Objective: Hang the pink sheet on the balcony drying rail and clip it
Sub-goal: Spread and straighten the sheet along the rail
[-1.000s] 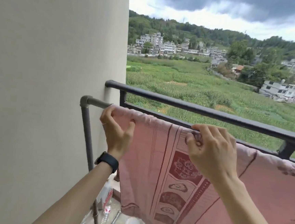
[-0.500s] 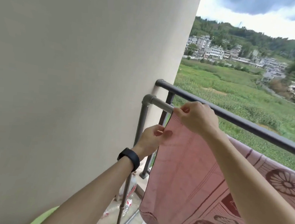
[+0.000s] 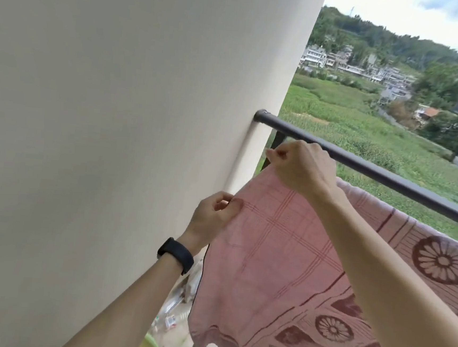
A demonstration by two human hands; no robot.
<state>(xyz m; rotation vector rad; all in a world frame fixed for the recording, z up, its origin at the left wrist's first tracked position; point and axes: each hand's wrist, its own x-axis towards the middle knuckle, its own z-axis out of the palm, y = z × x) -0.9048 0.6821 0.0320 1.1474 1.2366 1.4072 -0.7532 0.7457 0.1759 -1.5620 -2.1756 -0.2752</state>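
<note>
While both hands point(image 3: 214, 217) point(image 3: 301, 167) pinch its edge, the woven pink sheet point(image 3: 271, 249) drapes — flower-printed

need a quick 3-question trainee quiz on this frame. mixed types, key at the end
1. Multiple choice: what does the left hand pinch? A) the side edge of the pink sheet; B) a clothes clip; C) a hanger.
2. True or false: a clip already shows on the sheet.
3. Fill in: the black wristband sits on the ___ wrist.

Key: 1 A; 2 false, no clip is in view; 3 left.
</note>
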